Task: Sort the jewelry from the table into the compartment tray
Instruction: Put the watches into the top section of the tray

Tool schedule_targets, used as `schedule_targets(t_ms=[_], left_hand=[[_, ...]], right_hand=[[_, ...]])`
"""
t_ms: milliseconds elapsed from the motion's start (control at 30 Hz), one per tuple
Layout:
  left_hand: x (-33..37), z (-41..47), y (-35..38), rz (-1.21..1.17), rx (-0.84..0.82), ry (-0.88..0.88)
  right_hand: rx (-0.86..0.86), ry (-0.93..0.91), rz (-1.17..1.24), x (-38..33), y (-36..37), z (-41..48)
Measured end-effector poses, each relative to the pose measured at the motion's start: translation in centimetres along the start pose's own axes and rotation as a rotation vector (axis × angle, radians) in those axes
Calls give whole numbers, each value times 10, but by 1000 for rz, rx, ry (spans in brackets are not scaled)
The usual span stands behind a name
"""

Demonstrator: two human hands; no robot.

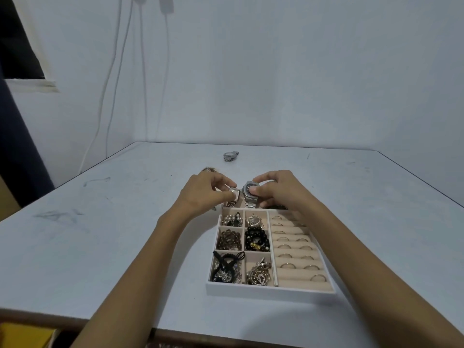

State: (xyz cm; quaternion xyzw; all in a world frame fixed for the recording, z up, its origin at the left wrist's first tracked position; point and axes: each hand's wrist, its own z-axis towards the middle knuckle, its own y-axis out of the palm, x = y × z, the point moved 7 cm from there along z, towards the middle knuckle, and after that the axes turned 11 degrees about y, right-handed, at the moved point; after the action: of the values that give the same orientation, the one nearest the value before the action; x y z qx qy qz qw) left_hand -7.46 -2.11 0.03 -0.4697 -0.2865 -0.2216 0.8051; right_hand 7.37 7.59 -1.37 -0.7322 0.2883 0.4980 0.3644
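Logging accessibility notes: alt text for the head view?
The left hand pinches a small square watch and the right hand holds a dark-dialled steel watch over the far end of a white compartment tray. Another silver watch lies farther back on the table.

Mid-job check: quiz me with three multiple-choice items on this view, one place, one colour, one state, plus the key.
1. The beads beside the ring rolls are: A red; B black; C blue.
2. The loose watch lies: A on the table past the tray; B on a roll; C among beads.
3. The right grip: A lies flat; B hangs empty; C pinches the dark-dial watch.
Key: B, they look glossy black; A, it sits on bare table behind the tray; C, it clamps the case.
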Motion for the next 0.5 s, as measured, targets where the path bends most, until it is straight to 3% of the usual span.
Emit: schedule_targets(t_ms=[367,500], left_hand=[[3,3,6,293,-58,180],[2,3,5,293,-69,187]], right_hand=[[-66,-23,-71,-2,6,0],[-72,-23,-58,-3,7,1]])
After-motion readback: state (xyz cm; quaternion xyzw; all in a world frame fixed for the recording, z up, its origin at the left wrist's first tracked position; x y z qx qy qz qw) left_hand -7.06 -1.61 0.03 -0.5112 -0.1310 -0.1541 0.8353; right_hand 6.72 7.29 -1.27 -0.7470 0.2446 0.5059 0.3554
